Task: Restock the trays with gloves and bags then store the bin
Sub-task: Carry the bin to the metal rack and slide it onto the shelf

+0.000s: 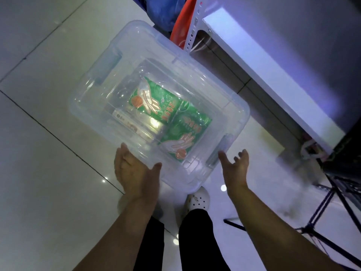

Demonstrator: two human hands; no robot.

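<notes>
Left hand [134, 169] open, palm up, fingers straight and tucked at the near edge of the clear bin [172, 55], thumb lying against its rim. Right hand [237, 165] open too, palm up, fingers spread a little and loosely bent, just beside the bin's near right corner, next to a bluish latch [218, 151] (hard to tell whether touching it or not). Nothing pinched in either hand. Bin right in front of both hands, lid on, turned at a slant over the white tiled floor [39, 153]; cannot tell whether resting on the floor or lifted. Inside, seen through the lid, two green glove packs [154, 102] side by side with drawn hands on them, and a flat see-through pack [132, 126] with a label next to them. Below the bin, a white shoe [199, 200] with holes and black trouser legs [195, 241]. To the right, a white shelf [254, 61] on a metal post [192, 26] with holes. Behind the bin, orange cloth [183, 22] and blue cloth [164, 8]. Near the bottom right, thin black stand legs [304, 229].
</notes>
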